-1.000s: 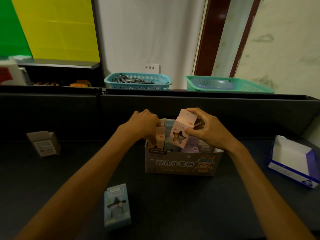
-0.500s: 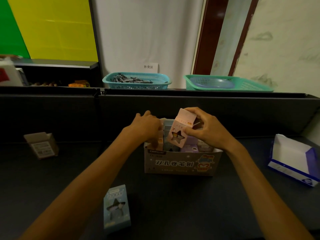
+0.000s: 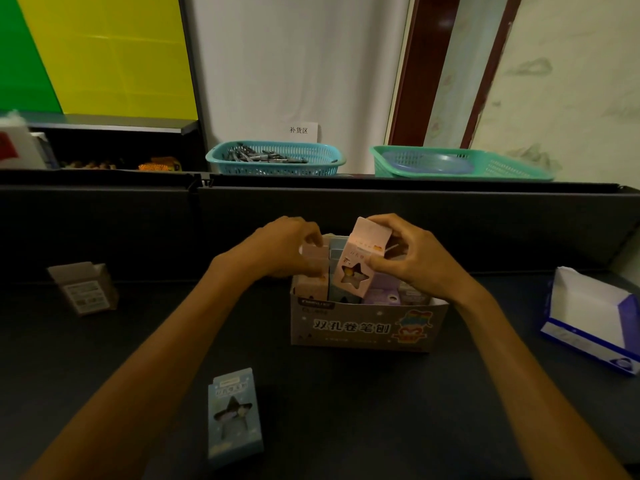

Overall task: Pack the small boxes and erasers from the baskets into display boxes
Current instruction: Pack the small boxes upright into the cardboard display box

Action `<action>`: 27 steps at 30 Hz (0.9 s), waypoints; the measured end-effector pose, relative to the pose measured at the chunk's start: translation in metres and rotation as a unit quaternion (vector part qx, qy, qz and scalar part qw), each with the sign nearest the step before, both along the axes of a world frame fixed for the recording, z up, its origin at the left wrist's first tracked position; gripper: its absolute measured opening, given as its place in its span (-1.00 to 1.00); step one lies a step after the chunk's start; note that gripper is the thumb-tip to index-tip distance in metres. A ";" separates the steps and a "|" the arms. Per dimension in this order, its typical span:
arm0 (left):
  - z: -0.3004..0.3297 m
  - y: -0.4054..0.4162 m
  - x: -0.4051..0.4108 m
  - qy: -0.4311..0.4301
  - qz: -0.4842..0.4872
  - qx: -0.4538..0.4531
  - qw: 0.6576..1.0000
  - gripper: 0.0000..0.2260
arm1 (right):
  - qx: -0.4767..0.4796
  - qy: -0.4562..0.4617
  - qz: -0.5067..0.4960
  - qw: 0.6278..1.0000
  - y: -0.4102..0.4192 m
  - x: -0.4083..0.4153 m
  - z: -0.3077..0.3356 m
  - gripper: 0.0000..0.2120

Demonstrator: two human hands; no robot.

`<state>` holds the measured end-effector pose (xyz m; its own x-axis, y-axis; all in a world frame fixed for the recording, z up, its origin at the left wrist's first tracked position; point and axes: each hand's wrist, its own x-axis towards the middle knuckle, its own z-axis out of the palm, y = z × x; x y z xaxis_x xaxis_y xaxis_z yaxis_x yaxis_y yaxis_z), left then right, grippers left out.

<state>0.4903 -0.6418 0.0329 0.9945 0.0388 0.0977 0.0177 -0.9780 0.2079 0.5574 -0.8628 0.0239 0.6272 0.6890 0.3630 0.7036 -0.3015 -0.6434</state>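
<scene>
Crowding worries us: right hand (image 3: 412, 258) pinching the pink box (image 3: 356, 261), left hand (image 3: 287, 251) seemingly gripping packed boxes (image 3: 313, 268), could jam the display box (image 3: 367, 327).

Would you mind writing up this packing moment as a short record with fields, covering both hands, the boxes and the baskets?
Right hand: right hand grips a tilted pink small box with a star window, above the display box
Left hand: left hand pinches another pink box standing at the display box's left end
Display box: holds upright small boxes, pink, blue and purple
Loose on table: blue small box lying flat near the front edge
Baskets: blue basket and green basket behind the partition
</scene>
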 end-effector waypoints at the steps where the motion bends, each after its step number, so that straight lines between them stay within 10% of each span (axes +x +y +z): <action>1: 0.002 0.006 -0.005 -0.010 -0.007 -0.026 1.000 -0.57 | 0.001 -0.001 0.006 1.000 0.003 -0.001 0.000 -0.54; 27: -0.038 0.038 -0.050 -0.034 0.094 0.057 0.993 -0.41 | -0.215 -0.036 0.059 0.974 0.063 -0.015 -0.017 -0.66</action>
